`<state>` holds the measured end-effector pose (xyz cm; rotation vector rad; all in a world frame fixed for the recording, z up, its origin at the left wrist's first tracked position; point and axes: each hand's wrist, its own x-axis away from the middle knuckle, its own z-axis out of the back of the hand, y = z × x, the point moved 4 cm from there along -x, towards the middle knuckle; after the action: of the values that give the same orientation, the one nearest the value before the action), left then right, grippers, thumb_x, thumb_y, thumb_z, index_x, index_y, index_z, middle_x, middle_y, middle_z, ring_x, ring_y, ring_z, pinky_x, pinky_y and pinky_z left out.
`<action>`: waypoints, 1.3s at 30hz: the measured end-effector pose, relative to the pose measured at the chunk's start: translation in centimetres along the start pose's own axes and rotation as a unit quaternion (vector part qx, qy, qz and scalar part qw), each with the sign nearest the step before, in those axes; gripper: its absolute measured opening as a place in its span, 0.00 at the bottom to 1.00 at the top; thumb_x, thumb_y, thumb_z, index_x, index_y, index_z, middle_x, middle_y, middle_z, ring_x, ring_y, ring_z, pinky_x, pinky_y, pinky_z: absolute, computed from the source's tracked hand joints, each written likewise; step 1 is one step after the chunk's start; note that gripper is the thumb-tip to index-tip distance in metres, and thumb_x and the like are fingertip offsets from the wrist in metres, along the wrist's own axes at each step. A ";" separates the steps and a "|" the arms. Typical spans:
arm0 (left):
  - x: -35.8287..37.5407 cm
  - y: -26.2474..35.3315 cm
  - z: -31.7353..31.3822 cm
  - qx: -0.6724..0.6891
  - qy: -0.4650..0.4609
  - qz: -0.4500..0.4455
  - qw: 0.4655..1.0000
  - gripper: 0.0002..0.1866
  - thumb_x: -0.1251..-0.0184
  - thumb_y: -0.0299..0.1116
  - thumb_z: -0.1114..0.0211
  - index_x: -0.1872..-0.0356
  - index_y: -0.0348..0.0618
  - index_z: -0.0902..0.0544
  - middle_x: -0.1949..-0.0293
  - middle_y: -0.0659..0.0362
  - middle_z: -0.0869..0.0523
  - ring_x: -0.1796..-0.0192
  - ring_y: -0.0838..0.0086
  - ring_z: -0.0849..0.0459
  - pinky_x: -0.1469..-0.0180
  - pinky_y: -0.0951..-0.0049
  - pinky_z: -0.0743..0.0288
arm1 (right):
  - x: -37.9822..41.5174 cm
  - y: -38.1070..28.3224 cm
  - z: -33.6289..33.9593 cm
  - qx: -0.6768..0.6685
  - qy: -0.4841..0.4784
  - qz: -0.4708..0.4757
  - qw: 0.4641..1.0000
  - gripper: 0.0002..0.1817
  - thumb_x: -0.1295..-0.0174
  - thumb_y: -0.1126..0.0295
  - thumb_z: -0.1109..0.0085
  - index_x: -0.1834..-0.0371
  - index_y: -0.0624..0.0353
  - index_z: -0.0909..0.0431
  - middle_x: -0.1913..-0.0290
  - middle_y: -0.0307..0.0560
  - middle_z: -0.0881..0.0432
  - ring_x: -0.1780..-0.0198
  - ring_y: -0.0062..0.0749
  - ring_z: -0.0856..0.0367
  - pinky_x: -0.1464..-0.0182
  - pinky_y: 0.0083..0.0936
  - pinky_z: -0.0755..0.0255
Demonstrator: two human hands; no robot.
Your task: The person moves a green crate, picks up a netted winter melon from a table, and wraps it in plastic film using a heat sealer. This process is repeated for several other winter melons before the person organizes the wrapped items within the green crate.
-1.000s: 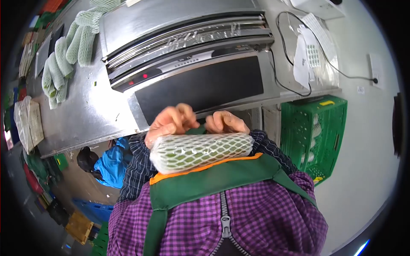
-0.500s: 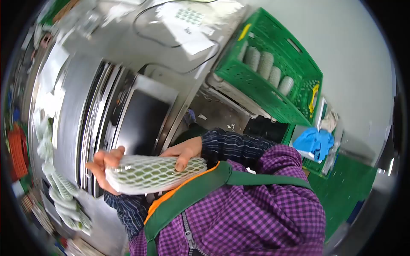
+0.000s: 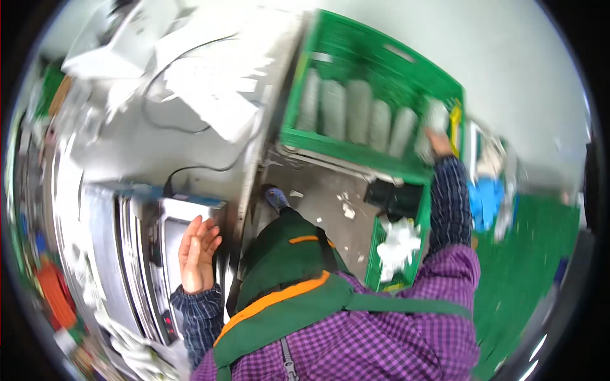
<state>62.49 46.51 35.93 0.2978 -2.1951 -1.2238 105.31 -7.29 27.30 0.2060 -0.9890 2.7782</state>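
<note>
My right hand (image 3: 440, 143) reaches into the right end of a green plastic crate (image 3: 356, 151). Its fingers are closed around the lower end of a long foam-net-wrapped item (image 3: 435, 117), blurred by motion. Beside it in the crate, several similar foam-net-wrapped items (image 3: 358, 113) lie in a row. My left hand (image 3: 198, 254) is raised with nothing in it, fingers stretched and slightly bent. Below that hand is a metal machine with a flat top (image 3: 180, 240).
A steel table (image 3: 130, 149) with a black cable (image 3: 197, 168) and white papers (image 3: 213, 105) stands at the left. Foam net sleeves (image 3: 136, 352) lie lower left. A yellow tool (image 3: 455, 130) hangs at the crate's right end. Blue gloves (image 3: 485, 202) and a crate of white scraps (image 3: 398, 247) are nearby.
The foam-net-wrapped item held across both hands has gone to the crate in my right hand. My left hand has let go and moved up. The view has turned toward the crate.
</note>
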 end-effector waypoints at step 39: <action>32.1 0.6 61.6 -0.243 0.678 0.136 0.680 0.46 0.62 0.44 0.25 0.37 0.36 0.34 0.47 0.45 0.23 0.47 0.57 0.22 0.44 0.66 0.28 | 32.5 -48.3 -32.1 -0.033 -0.320 0.418 0.850 0.12 0.35 0.73 0.47 0.51 0.63 0.24 0.63 0.41 0.19 0.72 0.15 0.28 0.70 0.13 0.32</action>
<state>0.03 74.84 24.76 0.4272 -0.5492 -0.8358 82.08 54.02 38.35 0.9494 -1.6376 3.5243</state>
